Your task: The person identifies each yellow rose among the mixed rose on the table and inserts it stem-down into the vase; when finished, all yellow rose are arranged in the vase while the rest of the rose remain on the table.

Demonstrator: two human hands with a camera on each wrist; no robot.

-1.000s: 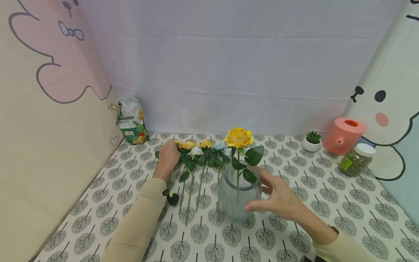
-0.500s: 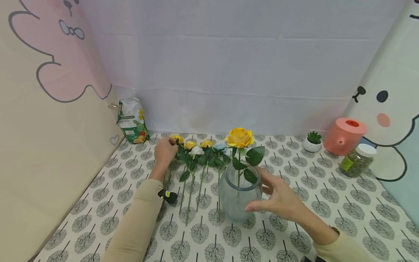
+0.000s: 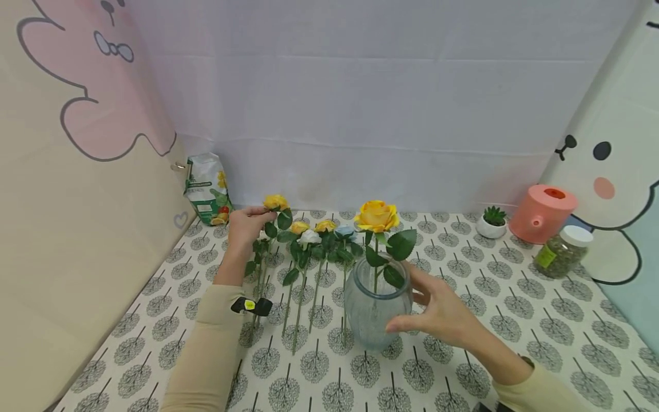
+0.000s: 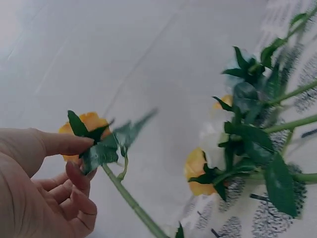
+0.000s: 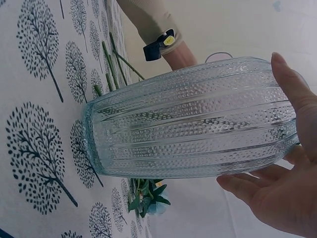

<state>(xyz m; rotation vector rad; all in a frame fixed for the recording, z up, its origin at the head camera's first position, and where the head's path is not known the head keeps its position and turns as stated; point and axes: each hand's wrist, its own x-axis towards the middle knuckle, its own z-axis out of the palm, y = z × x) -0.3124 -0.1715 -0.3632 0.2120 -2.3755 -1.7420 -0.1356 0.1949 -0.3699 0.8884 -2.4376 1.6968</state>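
Observation:
My left hand (image 3: pixel 246 228) pinches a yellow rose (image 3: pixel 276 202) just below its bloom, between thumb and fingers; the left wrist view shows the green stem (image 4: pixel 131 201) slanting down from the fingertips. With fingers and thumb spread around its right side, my right hand (image 3: pixel 435 306) holds a ribbed glass vase (image 3: pixel 373 320) standing on the table. Another yellow rose (image 3: pixel 377 216) stands upright in the vase, its leaves above the rim. Between the left hand and the vase lie several roses, among them a white rose (image 3: pixel 309 237) and a pale blue rose (image 3: pixel 344 231).
A fertiliser-like bag (image 3: pixel 207 191) leans at the back left. On the right stand a small potted succulent (image 3: pixel 491 223), a pink watering can (image 3: pixel 540 214) and a lidded jar (image 3: pixel 562 252). Fabric walls close off the back and sides of the patterned tablecloth (image 3: pixel 319 377).
My left hand has drawn back leftward from the row of flowers, and the yellow rose in it has risen off the cloth. The right hand and the vase stay in place.

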